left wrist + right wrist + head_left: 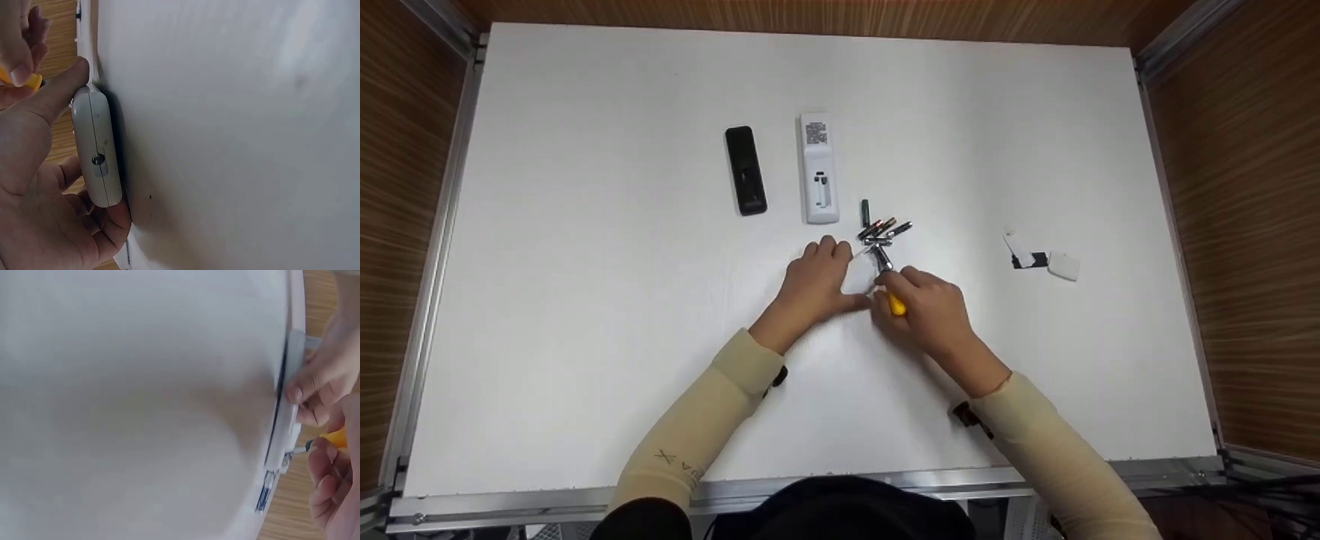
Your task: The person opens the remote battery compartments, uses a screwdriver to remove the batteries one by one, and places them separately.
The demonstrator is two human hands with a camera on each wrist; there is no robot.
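Observation:
My left hand (816,279) grips a white remote control (97,147) by its long sides, low over the white table. Thumb and fingers lie on opposite edges, and a small round hole shows in the near end. On the other side, my right hand (934,309) holds a screwdriver by its yellow handle (896,303). Its thin shaft (298,450) reaches to the far end of the remote, right at a silvery battery (883,259). In the head view the hands and glare hide much of this remote.
Several loose batteries (865,213) lie just beyond the hands. Farther back are a black remote (745,171) and another white remote (820,166) with its battery bay uncovered. To the right lie a white cover (1063,266) and a small black piece (1039,259).

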